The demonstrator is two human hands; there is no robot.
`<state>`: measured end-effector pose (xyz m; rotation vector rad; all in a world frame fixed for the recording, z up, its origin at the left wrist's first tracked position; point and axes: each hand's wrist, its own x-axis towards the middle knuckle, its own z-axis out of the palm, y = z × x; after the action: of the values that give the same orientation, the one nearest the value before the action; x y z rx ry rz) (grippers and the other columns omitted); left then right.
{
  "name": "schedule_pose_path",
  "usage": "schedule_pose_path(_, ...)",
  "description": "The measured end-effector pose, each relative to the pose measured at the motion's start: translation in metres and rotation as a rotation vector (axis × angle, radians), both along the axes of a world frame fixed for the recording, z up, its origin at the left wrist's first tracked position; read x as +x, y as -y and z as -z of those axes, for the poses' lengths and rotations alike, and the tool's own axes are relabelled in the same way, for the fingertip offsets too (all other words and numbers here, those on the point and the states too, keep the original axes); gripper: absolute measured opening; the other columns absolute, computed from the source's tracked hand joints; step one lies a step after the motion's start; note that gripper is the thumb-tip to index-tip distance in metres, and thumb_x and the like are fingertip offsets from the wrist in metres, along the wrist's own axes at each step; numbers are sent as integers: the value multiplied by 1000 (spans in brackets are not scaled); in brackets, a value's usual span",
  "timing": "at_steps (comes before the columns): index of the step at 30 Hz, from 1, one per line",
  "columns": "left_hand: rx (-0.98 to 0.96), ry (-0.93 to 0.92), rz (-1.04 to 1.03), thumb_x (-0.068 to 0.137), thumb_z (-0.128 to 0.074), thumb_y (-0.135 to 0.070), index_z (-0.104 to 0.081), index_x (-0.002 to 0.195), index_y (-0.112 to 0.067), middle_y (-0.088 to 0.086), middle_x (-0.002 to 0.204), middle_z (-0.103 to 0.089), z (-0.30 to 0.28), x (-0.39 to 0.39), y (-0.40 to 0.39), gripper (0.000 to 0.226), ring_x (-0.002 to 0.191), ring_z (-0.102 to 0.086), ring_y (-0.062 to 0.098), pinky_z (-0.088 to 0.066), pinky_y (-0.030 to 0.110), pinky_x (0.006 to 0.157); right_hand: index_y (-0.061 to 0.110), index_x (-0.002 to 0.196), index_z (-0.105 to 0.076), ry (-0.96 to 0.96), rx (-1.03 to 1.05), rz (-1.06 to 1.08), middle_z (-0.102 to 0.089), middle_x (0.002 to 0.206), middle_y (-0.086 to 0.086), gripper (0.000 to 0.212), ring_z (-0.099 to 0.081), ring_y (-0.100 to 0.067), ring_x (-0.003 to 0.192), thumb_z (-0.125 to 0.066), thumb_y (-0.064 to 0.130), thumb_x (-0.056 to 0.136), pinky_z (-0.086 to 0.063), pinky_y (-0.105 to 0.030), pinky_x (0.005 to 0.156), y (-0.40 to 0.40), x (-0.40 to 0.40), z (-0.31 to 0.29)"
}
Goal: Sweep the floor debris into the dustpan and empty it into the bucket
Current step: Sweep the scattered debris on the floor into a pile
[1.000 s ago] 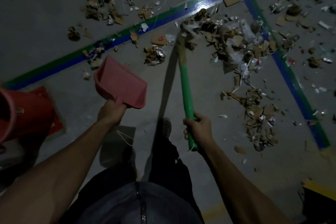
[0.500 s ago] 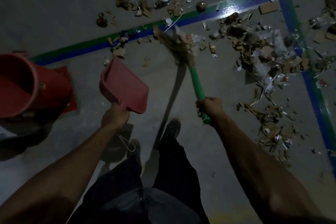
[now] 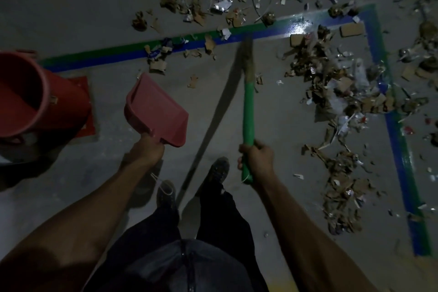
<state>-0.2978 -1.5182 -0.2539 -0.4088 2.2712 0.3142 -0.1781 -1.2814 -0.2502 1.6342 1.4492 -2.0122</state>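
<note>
**Broom out front, dustpan held off the floor**

Your right hand (image 3: pixel 257 157) is wrapped around the lower end of the green plastic broom handle (image 3: pixel 248 111), fingers clenched on it. The handle runs away from you to the straw-coloured broom head (image 3: pixel 247 58), whose tip reaches the green-and-blue painted floor stripe (image 3: pixel 113 55). A long dark shadow of the broom lies on the grey concrete floor (image 3: pixel 71 7) just to its left.

Your left hand (image 3: pixel 148 149) grips the short handle of the pink plastic dustpan (image 3: pixel 157 111), fingers curled around it. The pan is tilted, its open mouth pointing up and to the left, and it shows nothing inside.

The red plastic bucket (image 3: pixel 35 95) stands at the left edge of view, well apart from the dustpan, on a flat red square mat (image 3: pixel 84 92). What its inside holds you cannot tell in this light.

The scattered debris of torn cardboard, paper and foil scraps (image 3: pixel 336 83) lies thickest to the right of the broom head, inside the corner of the stripe, with more beyond the stripe at the top. A few small pieces sit on the stripe between dustpan and broom head.

Your two dark shoes (image 3: pixel 216 170) stand between your arms.
</note>
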Motion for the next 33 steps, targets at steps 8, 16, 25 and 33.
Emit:
schedule_pose_path(8,-4,2,-22,95,-46,-24,-48,126,-2,25,121,-58,0,0,2,38,107,-57,41,-46,47,96,-16,106,-57,184,8,-30,-50,60,-13,24,-45,-18,35,-57,-9,84,-38,-23,36,-22,10,19)
schedule_pose_path(16,-3,-17,-70,92,-50,-18,-36,139,-1,24,126,-55,-2,-5,23,52,109,-55,42,-46,45,93,-14,117,-53,162,204,-29,-54,75,-17,35,-53,-18,43,-64,1,88,-42,-23,37,-66,-35,13)
schedule_pose_path(25,39,12,-98,95,-48,-25,-36,140,1,23,126,-55,-17,-46,86,53,107,-58,38,-47,37,88,-3,133,-46,-26,85,-433,-59,85,-16,46,-60,-13,44,-61,-1,90,-49,-27,41,64,-69,-22)
schedule_pose_path(33,-36,46,-42,99,-47,-35,-25,148,-2,23,142,-45,3,-116,164,63,124,-49,40,-40,44,99,2,127,-57,26,62,-824,-61,73,-10,43,-56,-15,43,-64,1,84,-46,-25,41,173,-152,0)
